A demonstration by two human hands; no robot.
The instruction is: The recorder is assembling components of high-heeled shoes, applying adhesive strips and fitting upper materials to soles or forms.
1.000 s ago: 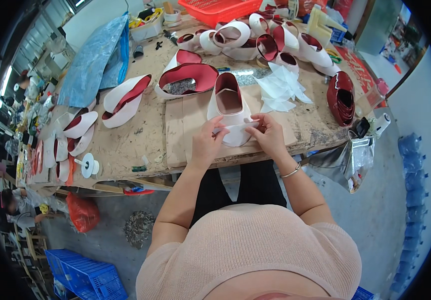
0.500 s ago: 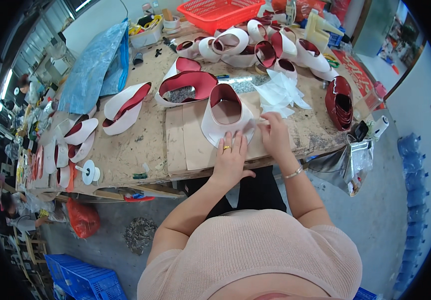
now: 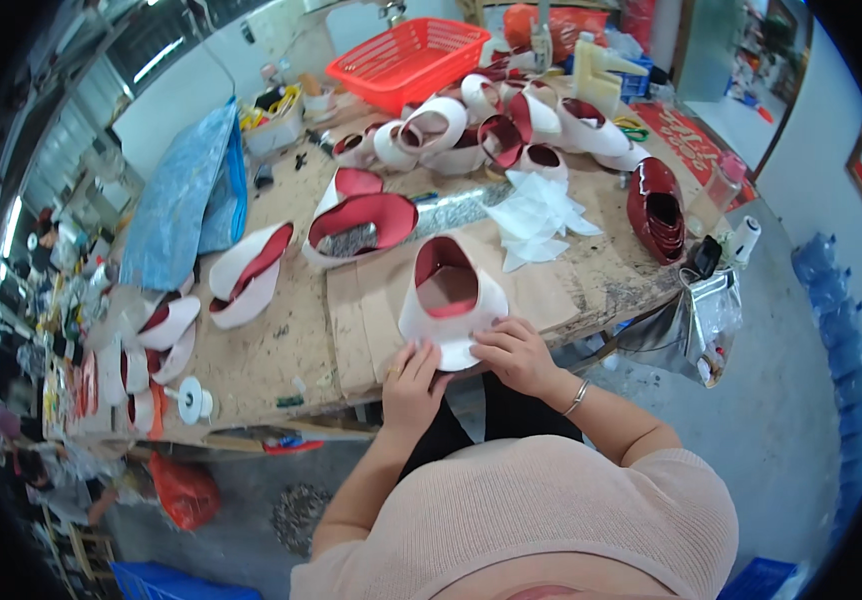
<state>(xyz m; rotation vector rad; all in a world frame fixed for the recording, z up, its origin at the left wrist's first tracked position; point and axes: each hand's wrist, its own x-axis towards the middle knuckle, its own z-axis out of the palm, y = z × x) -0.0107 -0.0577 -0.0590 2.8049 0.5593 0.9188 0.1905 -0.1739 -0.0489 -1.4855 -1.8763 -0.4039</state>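
Observation:
A white shoe upper with a dark red lining (image 3: 461, 318) stands at the table's front edge, its opening facing up and its front rim toward me. My left hand (image 3: 413, 382) grips the left side of that rim, thumb beneath it. On the right side of the rim, my right hand (image 3: 516, 352) pinches the edge with bent fingers. White translucent sheets (image 3: 539, 222) lie just beyond, to the right. Behind the held piece is another white upper with red lining (image 3: 376, 228).
Several more uppers (image 3: 431, 130) are heaped at the back below a red basket (image 3: 401, 62). A stack of glossy dark red pieces (image 3: 657, 212) stands at right. To the left are more uppers (image 3: 251, 275), a blue sheet (image 3: 176, 200) and a white spool (image 3: 191, 400).
The upper has come nearer to me, over the table's front edge. My left hand went from lying flat on it to gripping its left side; my right hand now grips its right side.

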